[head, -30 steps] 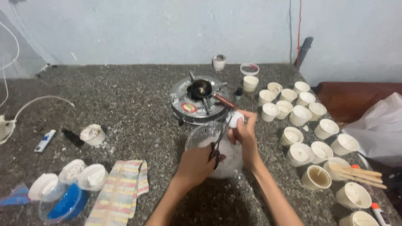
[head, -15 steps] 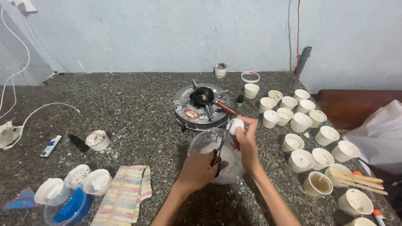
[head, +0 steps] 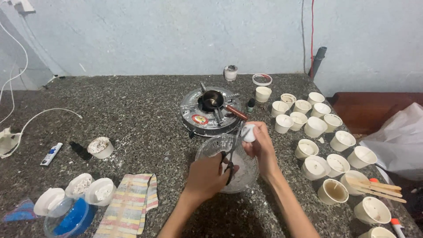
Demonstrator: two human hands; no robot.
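L hand (head: 207, 176) scissors (head: 231, 154), R hand (head: 262, 147) white lump (head: 249, 132).

Home candle-making corner, speckled stone counter (head: 132, 110), small burner (head: 210, 111), wax-filled paper cups (head: 315, 127)

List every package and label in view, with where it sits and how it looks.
Small tube: far left on the stone counter, lying flat, white with blue.
Round sticker: front of the silver stove, red and yellow.
Plastic bag: far right, crumpled, white.
No screens or signs.

Both hands (head: 207, 174) (head: 261, 145) raised close together — fingers curled
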